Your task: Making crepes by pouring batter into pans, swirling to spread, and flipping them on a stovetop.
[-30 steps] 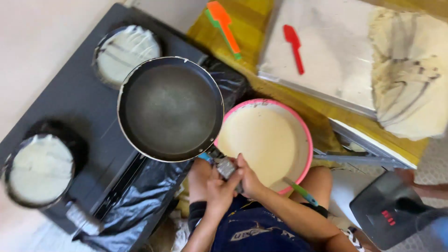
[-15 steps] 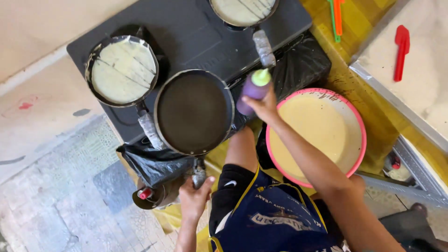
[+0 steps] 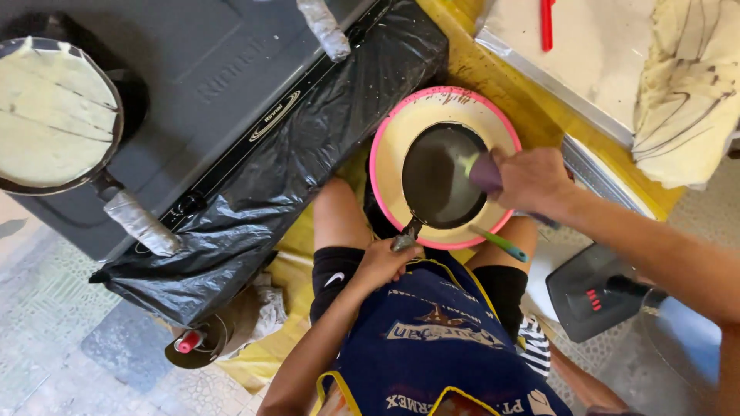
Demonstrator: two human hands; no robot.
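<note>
Frying pan [image 3: 438, 185], dark and empty, now held over pink-rimmed bowl [image 3: 393, 146] of pale batter, in front of the knees, beside the black stove [image 3: 193, 69]. Left hand [image 3: 383, 262] closed around wrapped pan handle. Right hand [image 3: 532, 179] closed around purple-handled brush [image 3: 482, 171], its pale tip touching the pan's inner surface. Half a second earlier: pan beside the stove, to the left of the bowl, right hand raised above it with the same tool; since then pan shifted across over the bowl, tool brought down into it. Judged meaning: pan surface being wiped or greased, no batter in it yet. Second pan [image 3: 54, 115] on the stove at far left, covered by a thin pale sheet. Also present: green-handled utensil [image 3: 501, 243] at bowl edge, black plastic sheet [image 3: 254, 192] draped over stove front, red spatula [image 3: 546, 23] on pale board [image 3: 570, 54], stack of cooked sheets [image 3: 686, 92] at far right.
</note>
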